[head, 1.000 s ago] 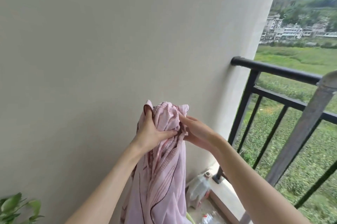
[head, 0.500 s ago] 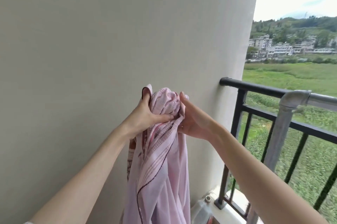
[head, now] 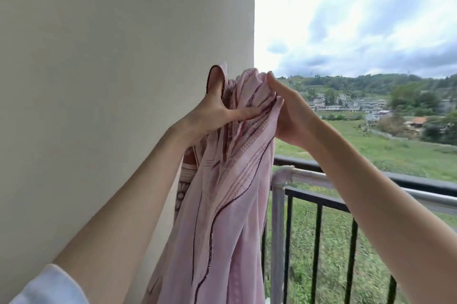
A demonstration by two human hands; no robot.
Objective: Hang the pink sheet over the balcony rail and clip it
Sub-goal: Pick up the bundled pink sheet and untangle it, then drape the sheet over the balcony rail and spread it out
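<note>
The pink sheet (head: 222, 217), patterned with dark lines and dotted bands, hangs bunched in a long drape in front of me. My left hand (head: 212, 115) grips its gathered top from the left, thumb pressed across the folds. My right hand (head: 289, 115) holds the same bunch from the right, fingers wrapped behind the cloth. The sheet is raised above the balcony rail (head: 408, 181), a black metal railing with a grey pipe (head: 309, 176) running along it, and its lower drape covers the rail's left end. No clip is in view.
A plain pale wall (head: 111, 81) fills the left half, close behind the sheet. Beyond the railing lie a green field, distant houses and a cloudy sky. A white sleeve (head: 49, 286) shows at the bottom left.
Both hands have lifted the bunched sheet higher and toward the rail. The view has tilted up and right, so the floor, the bottle and the plant are out of view.
</note>
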